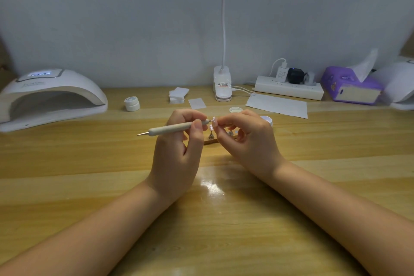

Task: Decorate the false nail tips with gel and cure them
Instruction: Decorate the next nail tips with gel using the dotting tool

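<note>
Pink nail tip (214, 120) pinched by right hand (247, 139), beside it left hand (179, 141) grips dotting pen (174, 128), both right of curing lamp (49, 96)

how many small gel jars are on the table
2: a closed white jar left of centre near the curing lamp, and an open one behind the right hand, its lid beside it. Hands may hide others.

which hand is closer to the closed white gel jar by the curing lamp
Left. The left hand, gripping the dotting pen, sits just right of and in front of the closed jar. The right hand, pinching a nail tip, is farther right, beside the open jar.
</note>
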The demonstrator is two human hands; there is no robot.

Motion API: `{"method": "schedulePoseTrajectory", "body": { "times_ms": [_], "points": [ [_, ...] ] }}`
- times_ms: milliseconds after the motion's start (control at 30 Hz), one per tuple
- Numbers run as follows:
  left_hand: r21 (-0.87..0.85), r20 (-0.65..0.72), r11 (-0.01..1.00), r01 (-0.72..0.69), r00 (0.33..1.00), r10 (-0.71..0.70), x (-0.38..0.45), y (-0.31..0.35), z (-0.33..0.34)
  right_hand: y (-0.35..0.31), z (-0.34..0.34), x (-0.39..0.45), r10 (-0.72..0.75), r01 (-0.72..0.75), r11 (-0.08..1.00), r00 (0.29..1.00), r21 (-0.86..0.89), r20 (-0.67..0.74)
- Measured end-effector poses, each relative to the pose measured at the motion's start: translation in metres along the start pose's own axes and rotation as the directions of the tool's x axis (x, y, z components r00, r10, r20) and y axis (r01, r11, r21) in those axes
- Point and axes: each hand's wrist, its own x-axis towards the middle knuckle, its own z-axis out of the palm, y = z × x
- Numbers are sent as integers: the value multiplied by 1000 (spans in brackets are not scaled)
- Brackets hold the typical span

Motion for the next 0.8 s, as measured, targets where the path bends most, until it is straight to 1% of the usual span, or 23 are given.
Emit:
{"method": "schedulePoseTrajectory", "body": {
  "times_ms": [500, 800],
  "points": [
    [-18, -23, 1000, 17, 1000, -17, -1, -2, 0, 1, 1, 0, -1, 1, 1000, 1000, 8, -16],
    [-37, 7, 999, 15, 1000, -15, -1, -2, 1, 1, 1, 0, -2, 2, 1000, 1000, 8, -6]
  ]
}}
